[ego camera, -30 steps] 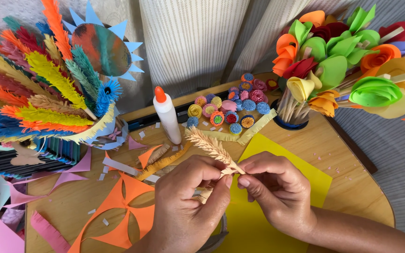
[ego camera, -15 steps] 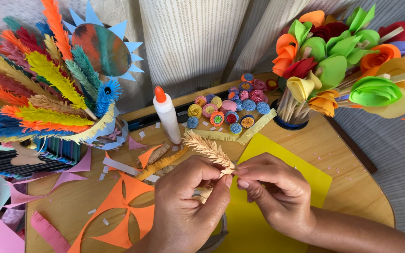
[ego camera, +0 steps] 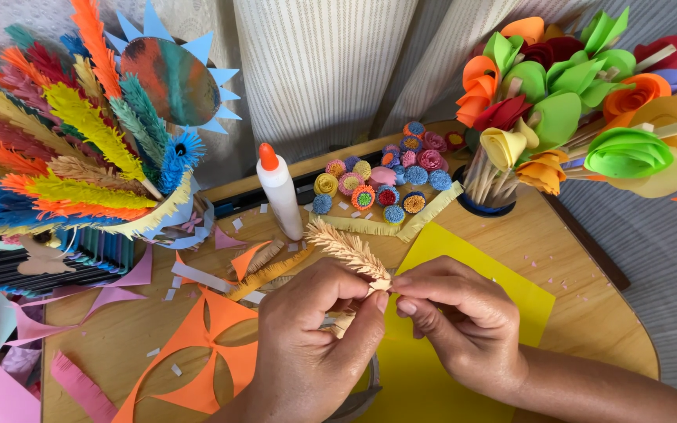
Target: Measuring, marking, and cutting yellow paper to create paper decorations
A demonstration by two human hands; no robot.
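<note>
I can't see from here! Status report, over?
Left hand, right hand: both pinching tan fringed paper feather. White glue bottle stands just behind. Over.

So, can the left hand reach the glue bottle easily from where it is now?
Probably yes. The glue bottle stands upright just beyond the left hand, with only flat paper scraps between. But both hands pinch the tan fringed paper piece, so the left hand must release it first.

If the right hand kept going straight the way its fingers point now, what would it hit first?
The right hand points leftward at the base of the tan fringed paper stalk, which it already pinches; right behind that is the left hand, thumb first. Depth looks level, though uncertain.
</note>
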